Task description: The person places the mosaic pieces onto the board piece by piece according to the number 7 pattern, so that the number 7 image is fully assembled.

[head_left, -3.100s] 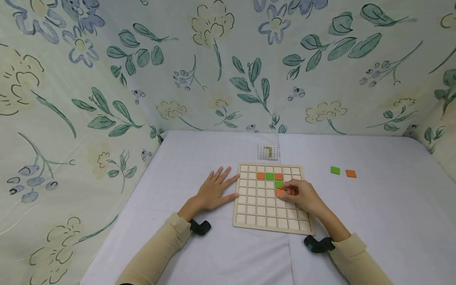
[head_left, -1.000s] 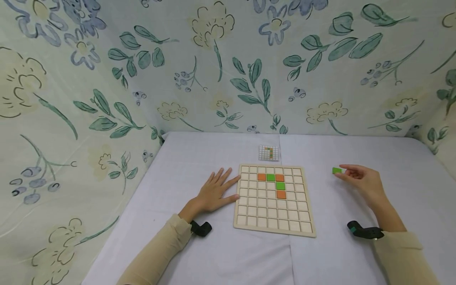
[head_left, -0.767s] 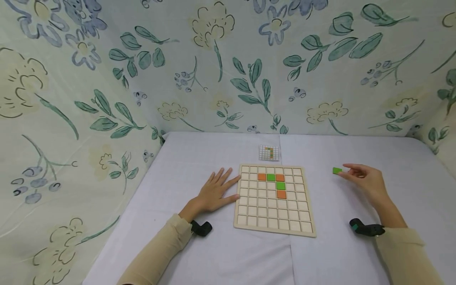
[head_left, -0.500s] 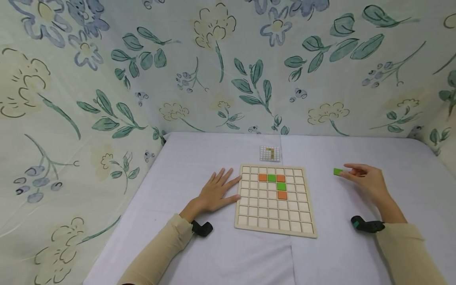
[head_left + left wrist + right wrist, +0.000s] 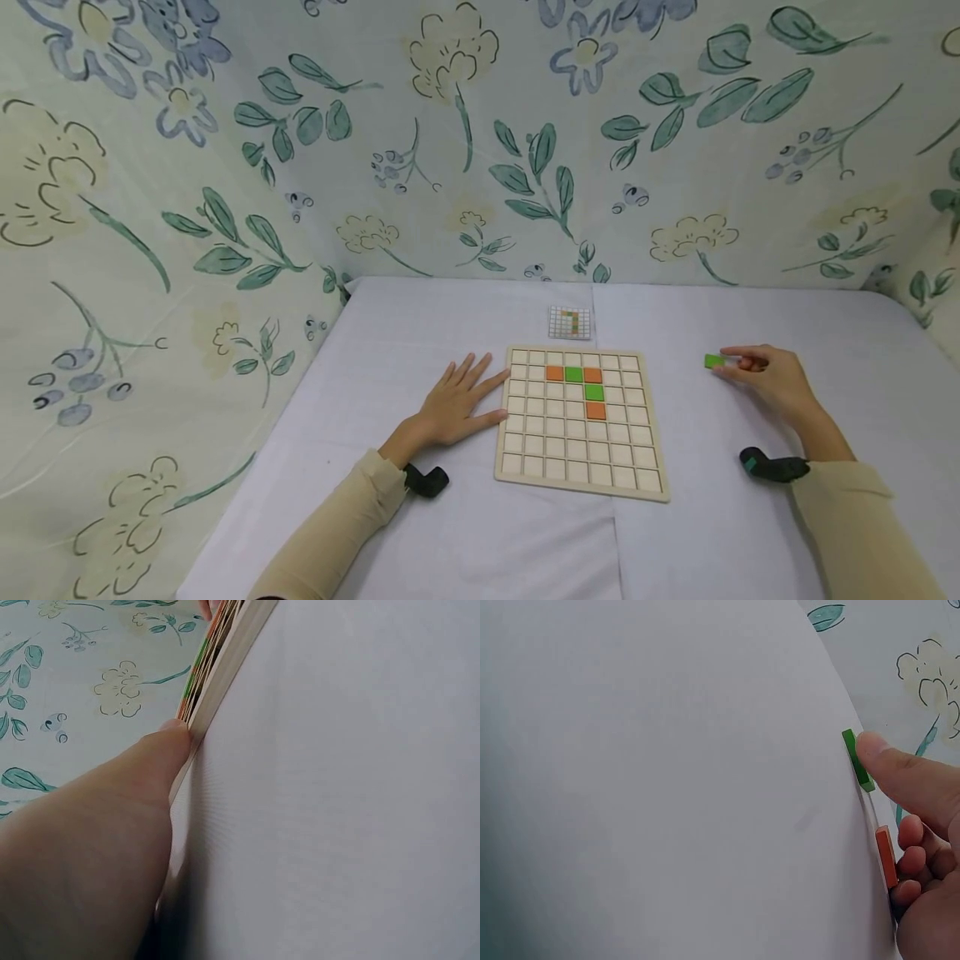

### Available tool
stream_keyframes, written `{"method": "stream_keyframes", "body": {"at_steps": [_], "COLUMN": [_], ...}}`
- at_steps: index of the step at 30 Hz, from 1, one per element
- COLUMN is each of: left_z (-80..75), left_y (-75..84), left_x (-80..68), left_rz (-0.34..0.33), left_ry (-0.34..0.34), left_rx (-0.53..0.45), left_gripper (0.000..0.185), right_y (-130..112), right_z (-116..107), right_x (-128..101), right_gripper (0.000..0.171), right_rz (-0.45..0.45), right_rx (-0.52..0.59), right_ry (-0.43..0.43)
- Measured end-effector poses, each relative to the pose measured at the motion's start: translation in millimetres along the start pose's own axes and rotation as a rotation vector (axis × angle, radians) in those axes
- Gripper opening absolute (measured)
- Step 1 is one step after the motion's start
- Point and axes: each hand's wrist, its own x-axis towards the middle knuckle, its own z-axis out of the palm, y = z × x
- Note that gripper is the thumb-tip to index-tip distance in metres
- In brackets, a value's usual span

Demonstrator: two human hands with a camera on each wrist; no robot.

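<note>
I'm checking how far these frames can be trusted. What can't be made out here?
- Orange tile: hidden in the head view behind the right hand.
- Small pattern card: too small in the head view to read.
- Wooden board: the left wrist view shows only its edge, beside the left hand.

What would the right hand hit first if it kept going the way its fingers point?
The green tile: the right hand points left across the table and its thumb already touches it in the right wrist view. Beyond that lies the wooden grid board, probably next.
</note>
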Motion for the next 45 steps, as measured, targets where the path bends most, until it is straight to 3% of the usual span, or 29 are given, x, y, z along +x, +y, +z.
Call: {"method": "stream_keyframes", "body": {"at_steps": [30,45], "left_z": [-0.3,-0.5], "left_y": [1.4,1.4], "left_x": [-0.4,-0.5], "left_rz": [-0.001,0.008], "left_ry": [0.001,0.014], "left_rx": [0.008,0.006], "left_gripper": [0.073,0.073], "right_y": [3.4,10.9], "right_z": [1.6,-0.6], "right_x": [0.5,-1.5], "right_gripper": [0.034,0.04], "right_rz": [-0.094,-0.049], "right_rx": [-0.027,-0.015], "right_ry": [0.004,0.042]}}
